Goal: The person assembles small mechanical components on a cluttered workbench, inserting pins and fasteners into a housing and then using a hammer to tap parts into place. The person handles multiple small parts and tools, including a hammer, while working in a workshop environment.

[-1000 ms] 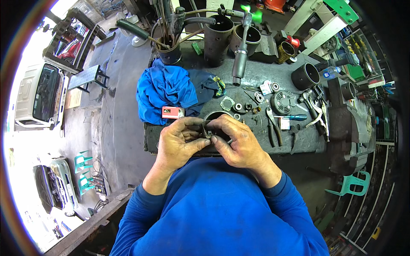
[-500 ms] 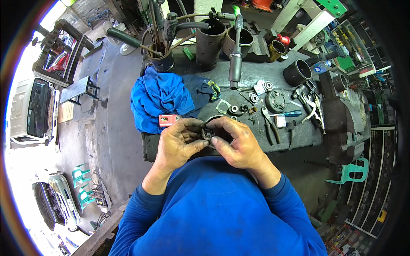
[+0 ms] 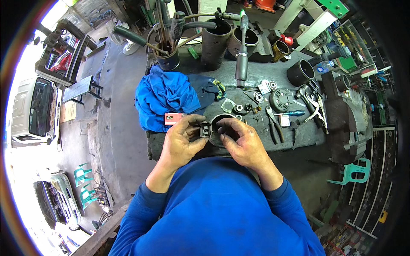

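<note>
Between the thumb and fingers of my left hand (image 3: 181,138) is a small dark, squarish metal part (image 3: 205,130) with a hollow or slotted face turned up. My right hand (image 3: 243,141) hovers just to its right, fingers curved and thumb apart from the index finger, with nothing visible between them. Below and behind both hands stands a round metal housing (image 3: 215,120), partly hidden by the right hand. A small red box (image 3: 172,119) lies beyond my left fingers, against a crumpled blue cloth (image 3: 171,96).
On the dark workbench (image 3: 256,144) lie a gasket (image 3: 228,105), several bearings, a round vented cover (image 3: 279,101), pliers (image 3: 274,123), a blue-handled screwdriver (image 3: 292,113) and locking pliers (image 3: 316,112). A ratchet with socket (image 3: 242,64) rests across tall metal cylinders (image 3: 215,47) at the back.
My right hand has come off the small part and moved slightly right. The left hand keeps it, its face now more visible, and the round housing shows more.
</note>
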`<move>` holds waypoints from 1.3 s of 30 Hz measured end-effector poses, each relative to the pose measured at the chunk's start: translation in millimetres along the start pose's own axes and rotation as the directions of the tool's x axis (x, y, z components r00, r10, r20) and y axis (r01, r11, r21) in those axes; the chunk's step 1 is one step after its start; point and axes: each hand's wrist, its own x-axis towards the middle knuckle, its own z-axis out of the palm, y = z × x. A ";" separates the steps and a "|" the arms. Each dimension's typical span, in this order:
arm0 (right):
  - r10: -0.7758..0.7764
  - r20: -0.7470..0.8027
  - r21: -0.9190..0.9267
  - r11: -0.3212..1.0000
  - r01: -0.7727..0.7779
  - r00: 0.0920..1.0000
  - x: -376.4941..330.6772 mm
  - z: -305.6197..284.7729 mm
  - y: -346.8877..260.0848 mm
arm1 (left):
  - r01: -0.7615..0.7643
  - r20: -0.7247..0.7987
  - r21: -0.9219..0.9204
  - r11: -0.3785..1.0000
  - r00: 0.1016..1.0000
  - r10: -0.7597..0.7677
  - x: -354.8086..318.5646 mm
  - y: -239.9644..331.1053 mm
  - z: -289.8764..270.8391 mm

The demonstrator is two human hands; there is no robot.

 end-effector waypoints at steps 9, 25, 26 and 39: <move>0.054 0.117 -0.022 0.998 -0.051 0.992 7.2 23.4 3.1 | 0.163 -0.080 -0.141 0.976 0.981 -0.176 -16.2 -16.5 -15.9; 0.121 0.230 0.152 0.976 -0.158 0.966 14.7 78.7 5.3 | 0.060 -0.140 0.218 0.974 0.990 -0.030 -44.9 -26.4 -58.5; 0.151 0.227 0.170 0.967 -0.192 0.962 14.6 82.5 7.4 | 0.116 -0.142 0.159 0.980 0.985 -0.093 -46.8 -26.3 -60.0; -0.008 -0.137 -0.117 0.993 -0.008 0.991 -20.9 63.3 6.5 | 0.627 0.394 -0.697 0.348 0.740 -0.545 -13.3 -34.3 -36.2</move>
